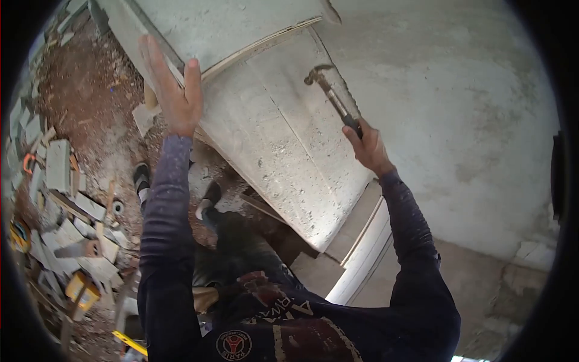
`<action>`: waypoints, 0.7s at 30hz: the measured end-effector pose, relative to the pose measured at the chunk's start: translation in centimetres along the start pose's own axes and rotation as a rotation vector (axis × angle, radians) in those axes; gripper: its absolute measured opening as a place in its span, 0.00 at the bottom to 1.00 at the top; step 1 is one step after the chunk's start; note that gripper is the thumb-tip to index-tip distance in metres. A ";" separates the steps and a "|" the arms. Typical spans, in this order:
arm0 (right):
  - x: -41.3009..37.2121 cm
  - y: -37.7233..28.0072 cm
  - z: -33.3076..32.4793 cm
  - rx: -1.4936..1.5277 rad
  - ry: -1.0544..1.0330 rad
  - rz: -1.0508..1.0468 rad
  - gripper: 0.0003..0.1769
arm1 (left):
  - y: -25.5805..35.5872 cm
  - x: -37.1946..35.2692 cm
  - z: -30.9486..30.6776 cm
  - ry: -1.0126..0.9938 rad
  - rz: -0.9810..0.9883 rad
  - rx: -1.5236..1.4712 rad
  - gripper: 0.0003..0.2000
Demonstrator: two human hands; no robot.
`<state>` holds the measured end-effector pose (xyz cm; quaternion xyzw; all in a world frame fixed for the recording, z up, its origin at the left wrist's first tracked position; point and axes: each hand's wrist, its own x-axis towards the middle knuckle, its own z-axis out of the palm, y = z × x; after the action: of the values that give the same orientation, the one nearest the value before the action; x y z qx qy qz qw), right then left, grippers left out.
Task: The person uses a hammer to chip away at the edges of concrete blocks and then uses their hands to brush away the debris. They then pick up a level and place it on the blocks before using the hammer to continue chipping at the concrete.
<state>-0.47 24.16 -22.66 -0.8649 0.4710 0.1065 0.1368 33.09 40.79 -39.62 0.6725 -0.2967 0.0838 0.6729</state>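
Hammer in right hand, held over a dusty pale board

Step in hand (by judgement): hammer work at the board, at a pause or between blows. The hammer (pixel 338 102) appears above the upper right part of the board (pixel 247 130); whether its head meets the surface cannot be told. Any further blow would call for a firm grip, a settled aim and the free hand kept out of line.

Right hand (pixel 372 149): fingers closed round the dark handle, thumb along it.

Left hand (pixel 175 99): raised, fingers outstretched, thumb well apart, nothing in its grasp; it appears over the board's left edge (contact with anything beneath cannot be made out).

Surface: board, pale grey, tilted across the view, one straight seam along its length, crumbs and pitting thickest towards the near end. A thin wooden strip (pixel 259 48) borders its far end.

Room: a plastered wall (pixel 464 96), patchy grey, to the right. To the left, reddish ground (pixel 81 78), strewn with pale offcuts (pixel 58 166). Among these lie a small roll (pixel 117 208) and a yellow container (pixel 83 292); a yellow bar (pixel 129 343) lies at the lower edge.
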 end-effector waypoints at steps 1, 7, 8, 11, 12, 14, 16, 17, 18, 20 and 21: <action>1.2 -1.0 -1.6 -0.021 0.052 -0.096 0.20 | -0.3 0.1 0.2 0.038 0.043 0.013 0.35; 7.3 -8.0 -7.2 0.025 0.386 -0.844 0.22 | -0.5 0.3 1.2 0.142 0.180 0.073 0.32; 8.9 -7.2 -6.6 0.021 0.380 -0.856 0.22 | -0.6 0.0 1.4 0.153 0.175 0.079 0.32; 12.8 -1.2 -3.5 -0.336 0.337 -0.745 0.24 | -0.9 -0.3 1.3 0.183 0.035 0.175 0.31; 13.7 2.3 -3.2 -0.514 0.160 -0.494 0.26 | -0.8 -0.2 1.2 0.193 0.064 0.175 0.31; 16.6 10.2 -3.0 -0.690 0.044 -0.333 0.27 | -0.1 -0.2 1.1 0.215 0.082 0.177 0.31; 15.4 9.8 -3.2 -0.753 0.028 -0.267 0.26 | 0.4 -0.3 0.7 0.152 -0.016 0.157 0.31; 14.9 9.4 -3.2 -0.811 0.022 -0.191 0.24 | 0.5 -0.3 0.3 0.161 -0.026 0.172 0.31; 14.0 7.5 -3.4 -0.806 0.024 -0.197 0.24 | 0.7 0.0 0.1 0.159 -0.017 0.174 0.32; 10.2 0.6 -4.5 -0.568 -0.042 -0.231 0.21 | 0.8 0.2 0.6 0.137 -0.020 0.156 0.32; 9.7 -2.1 -4.7 -0.573 -0.046 -0.237 0.21 | 0.3 0.3 0.8 0.166 0.020 0.138 0.32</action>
<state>6.73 16.02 -21.00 -0.9145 0.3145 0.2379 -0.0905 32.91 39.98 -39.28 0.7049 -0.2400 0.1663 0.6464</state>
